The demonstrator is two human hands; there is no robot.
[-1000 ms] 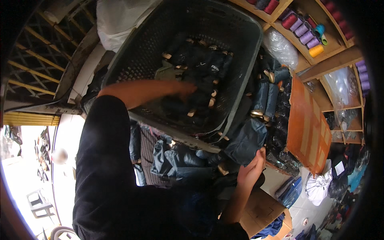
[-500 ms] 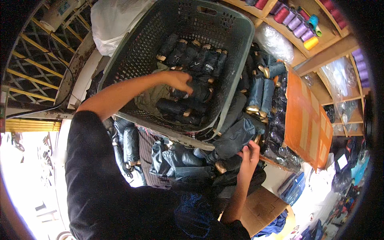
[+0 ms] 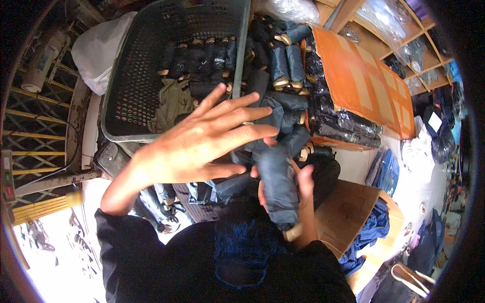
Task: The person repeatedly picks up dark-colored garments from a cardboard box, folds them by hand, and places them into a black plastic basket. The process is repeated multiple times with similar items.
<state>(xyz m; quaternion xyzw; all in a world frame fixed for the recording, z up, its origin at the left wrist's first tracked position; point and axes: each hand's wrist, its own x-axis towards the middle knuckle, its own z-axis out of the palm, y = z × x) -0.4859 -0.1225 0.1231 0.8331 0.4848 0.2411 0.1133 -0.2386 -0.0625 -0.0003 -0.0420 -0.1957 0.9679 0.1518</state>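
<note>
My right hand (image 3: pixel 304 184) grips a rolled dark blue-grey fabric bundle (image 3: pixel 278 184) with a tan end, slightly blurred, in front of my chest. To its left, my left hand (image 3: pixel 204 139) is open, fingers spread, holding nothing. It hovers over the near right corner of a dark plastic basket (image 3: pixel 174 134), hiding part of it. Inside the basket, several similar rolled bundles (image 3: pixel 204 58) lie in rows beside a crumpled olive cloth (image 3: pixel 172 101). More dark rolls (image 3: pixel 287 68) are piled just outside the basket's right side.
An orange taped carton (image 3: pixel 361 76) with plastic-wrapped dark packs stands to the right. Nearer, an open cardboard box (image 3: pixel 343 217) holds blue cloth (image 3: pixel 366 237). Wooden shelves (image 3: pixel 419 38) fill the far right. A white bag (image 3: pixel 98 53) and a folding metal gate (image 3: pixel 43 106) are at left.
My left hand has come out of the basket toward me, its fingers spreading. My right hand has lifted a rolled bundle from the pile nearer my chest. The view has shifted right.
</note>
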